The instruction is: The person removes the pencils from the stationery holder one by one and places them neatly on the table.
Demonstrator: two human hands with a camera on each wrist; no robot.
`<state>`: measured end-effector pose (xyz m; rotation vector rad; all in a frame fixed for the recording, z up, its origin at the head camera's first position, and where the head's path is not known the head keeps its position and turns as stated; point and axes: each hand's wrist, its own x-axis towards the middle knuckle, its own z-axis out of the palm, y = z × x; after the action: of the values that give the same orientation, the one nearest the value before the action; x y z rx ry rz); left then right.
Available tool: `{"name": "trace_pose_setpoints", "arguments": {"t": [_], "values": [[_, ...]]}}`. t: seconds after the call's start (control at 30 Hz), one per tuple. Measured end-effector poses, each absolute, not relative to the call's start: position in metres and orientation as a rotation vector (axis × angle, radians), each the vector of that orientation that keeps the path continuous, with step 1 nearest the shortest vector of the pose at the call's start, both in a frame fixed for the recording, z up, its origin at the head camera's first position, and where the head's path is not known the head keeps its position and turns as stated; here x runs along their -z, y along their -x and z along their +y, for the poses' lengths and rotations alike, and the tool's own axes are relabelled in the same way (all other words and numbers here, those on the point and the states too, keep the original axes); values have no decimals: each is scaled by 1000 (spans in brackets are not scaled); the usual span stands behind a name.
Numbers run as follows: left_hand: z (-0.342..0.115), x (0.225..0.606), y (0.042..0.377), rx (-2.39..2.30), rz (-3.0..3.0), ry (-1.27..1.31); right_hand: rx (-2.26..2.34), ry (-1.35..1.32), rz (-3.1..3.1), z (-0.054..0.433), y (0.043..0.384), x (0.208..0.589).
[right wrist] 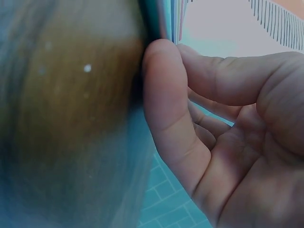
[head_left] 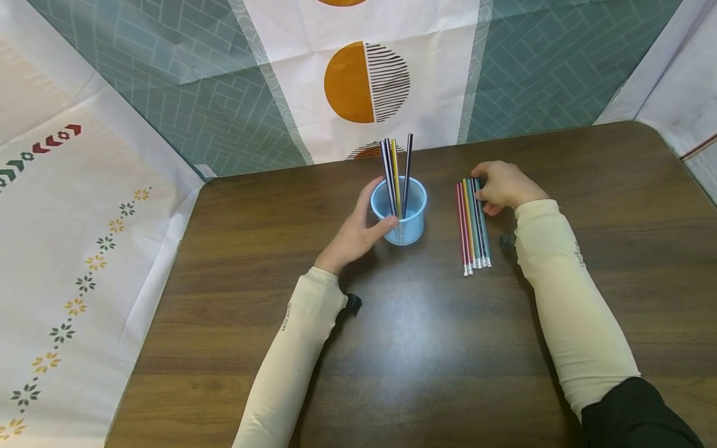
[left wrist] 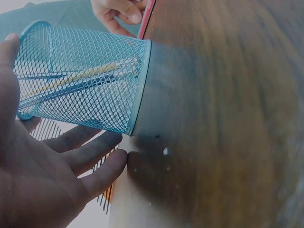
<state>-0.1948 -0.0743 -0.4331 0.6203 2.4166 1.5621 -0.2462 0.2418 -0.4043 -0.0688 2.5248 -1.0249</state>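
While a white flower-print cloth (head_left: pixel 129 261) hangs off on the far left, the left hand (head_left: pixel 354 236) has its thumb and fingers wrapped round a light blue mesh pencil cup (head_left: pixel 413 229), which stands upright toward the far side of the wood-grain table (head_left: pixel 426 354). A few striped or dark pencils (head_left: pixel 407 168) and a yellow pencil (head_left: pixel 394 165) lean inside it. Just right of that lies a row of colored pencils (head_left: pixel 469 230), eraser ends near. Right hand's (head_left: pixel 506 185) at their far end, thumb and index pinching the right-hand edge; can't tell how many it's got.
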Motion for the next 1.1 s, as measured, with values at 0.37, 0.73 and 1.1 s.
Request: {"name": "trace_pose_setpoints", "arguments": {"t": [0.37, 0.73, 1.1], "values": [[-75, 432, 194, -1573, 2410, -626, 1026, 76, 2521, 245, 247, 404], [-76, 433, 194, -1563, 2414, -605, 1051, 73, 2481, 245, 246, 404], [-75, 431, 194, -1562, 2408, -605, 1033, 89, 2498, 243, 246, 405]]}}
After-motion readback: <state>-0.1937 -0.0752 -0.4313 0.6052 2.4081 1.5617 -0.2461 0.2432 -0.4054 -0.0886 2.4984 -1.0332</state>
